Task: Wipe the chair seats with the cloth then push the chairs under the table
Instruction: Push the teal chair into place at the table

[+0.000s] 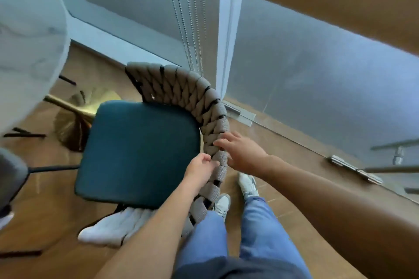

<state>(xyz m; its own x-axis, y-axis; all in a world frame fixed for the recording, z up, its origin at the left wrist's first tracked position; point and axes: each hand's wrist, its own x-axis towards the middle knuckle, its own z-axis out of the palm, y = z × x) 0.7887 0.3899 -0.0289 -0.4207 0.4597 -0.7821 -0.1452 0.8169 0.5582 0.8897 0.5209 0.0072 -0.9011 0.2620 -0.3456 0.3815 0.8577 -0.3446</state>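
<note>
A chair with a teal seat (140, 152) and a curved grey woven backrest (192, 95) stands in front of me. My left hand (200, 166) grips the backrest's inner side near its right end. My right hand (242, 154) holds the outer side of the same backrest, fingers curled over the weave. A white cloth (113, 229) lies on the floor below the seat's near edge. The white marble table (29, 36) fills the upper left, its edge just left of the chair.
The table's gold base (74, 118) stands beyond the seat. A second chair's grey seat (11, 174) shows at the left edge. Glass panels (317, 88) and their metal brackets (353, 167) run along the right. My feet (247, 183) stand behind the backrest on the wooden floor.
</note>
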